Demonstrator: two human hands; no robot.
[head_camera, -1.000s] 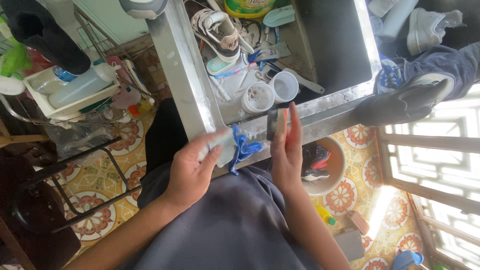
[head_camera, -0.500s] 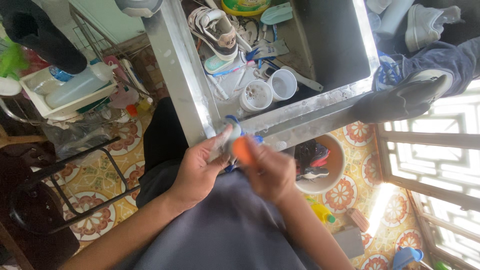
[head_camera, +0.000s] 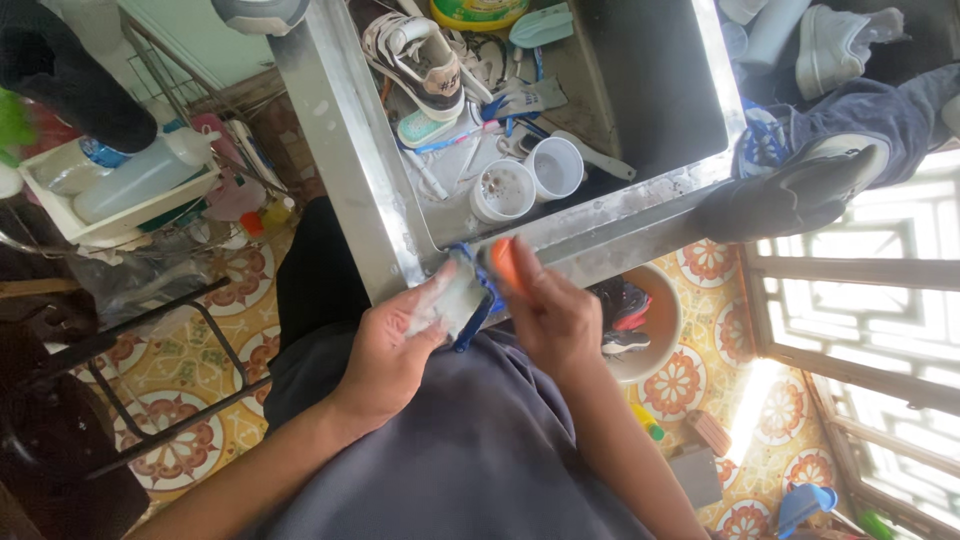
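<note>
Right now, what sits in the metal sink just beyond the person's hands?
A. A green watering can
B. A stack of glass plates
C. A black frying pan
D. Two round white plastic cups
D: two round white plastic cups stand side by side in the metal sink, just above the left hand and right hand.

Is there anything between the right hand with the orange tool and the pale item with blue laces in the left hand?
Nothing visible: the right hand holds the orange tool right beside the pale item, which the left hand grips.
</note>
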